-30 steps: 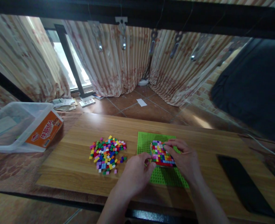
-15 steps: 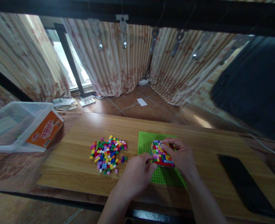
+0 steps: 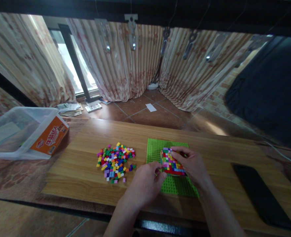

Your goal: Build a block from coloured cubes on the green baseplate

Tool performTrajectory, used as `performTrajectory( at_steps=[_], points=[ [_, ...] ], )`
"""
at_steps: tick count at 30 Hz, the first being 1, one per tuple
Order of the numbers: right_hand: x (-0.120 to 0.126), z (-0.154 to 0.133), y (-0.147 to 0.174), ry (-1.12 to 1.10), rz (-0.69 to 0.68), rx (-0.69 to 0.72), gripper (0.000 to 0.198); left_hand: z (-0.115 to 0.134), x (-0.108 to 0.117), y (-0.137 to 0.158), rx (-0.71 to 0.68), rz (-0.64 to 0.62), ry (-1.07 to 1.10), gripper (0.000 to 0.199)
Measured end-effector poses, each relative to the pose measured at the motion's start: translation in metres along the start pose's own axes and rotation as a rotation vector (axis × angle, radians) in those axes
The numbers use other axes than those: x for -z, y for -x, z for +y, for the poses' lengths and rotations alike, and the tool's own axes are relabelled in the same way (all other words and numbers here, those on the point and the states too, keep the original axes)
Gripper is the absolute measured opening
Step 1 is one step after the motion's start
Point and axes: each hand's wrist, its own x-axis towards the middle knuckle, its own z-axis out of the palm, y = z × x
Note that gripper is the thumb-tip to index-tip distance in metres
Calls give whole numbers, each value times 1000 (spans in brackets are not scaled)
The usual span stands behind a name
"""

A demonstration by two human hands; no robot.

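A multicoloured block of small toy building bricks stands on a green studded baseplate, over its middle. My right hand reaches over the block from the right, its thumb on the top and its fingers curled around the far right side. At the block's lower left corner, my left hand has its thumb and bent forefinger against the edge, closed on it. The palm hides part of the baseplate. A heap of loose toy bricks in many colours lies to the left of my left hand.
Baseplate and bricks lie on a wooden board. A black flat object rests at its right. On the left stands a clear plastic box with an orange label. Metal tags hang from a dark bar above.
Both hands keep their hold at the block, with hardly any movement of the fingers. The whole view has shifted slightly.
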Motion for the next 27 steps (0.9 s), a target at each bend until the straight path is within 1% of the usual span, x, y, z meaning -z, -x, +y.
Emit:
performTrajectory(
  at_steps=[6,8,10,11,13,14,15,16,17,19,21,23,25,27],
  points=[
    [3,5,0,32,-11,52,38,-3,3,1,-19,45,29,25],
    [8,6,1,67,26,86,41,-6,8,1,-38,93,72,24],
    [13,4,4,102,127,145,41,-10,15,0,-58,179,160,23],
    [14,1,7,109,194,188,39,-12,19,0,-58,243,222,22],
    [12,-8,15,100,307,286,30,-15,29,-1,-33,410,373,20],
    [8,-14,21,80,331,338,25,-17,34,-1,-9,507,457,18],
    [2,-20,27,70,314,383,20,-18,38,-1,17,601,540,17],
    [-5,-27,34,67,260,425,15,-19,43,0,41,683,618,17],
    [-13,-33,41,79,173,454,13,-20,47,1,60,747,685,17],
    [-32,-41,54,166,-29,505,11,-21,53,3,83,819,770,18],
    [-51,-42,63,270,-193,523,13,-20,57,5,87,840,801,19],
    [-67,-35,68,346,-296,516,16,-20,58,7,80,840,818,19],
    [-81,-24,70,424,-349,508,20,-20,59,8,74,834,839,18],
    [-92,-12,69,495,-340,514,23,-20,59,8,76,826,854,17]
  ],
)
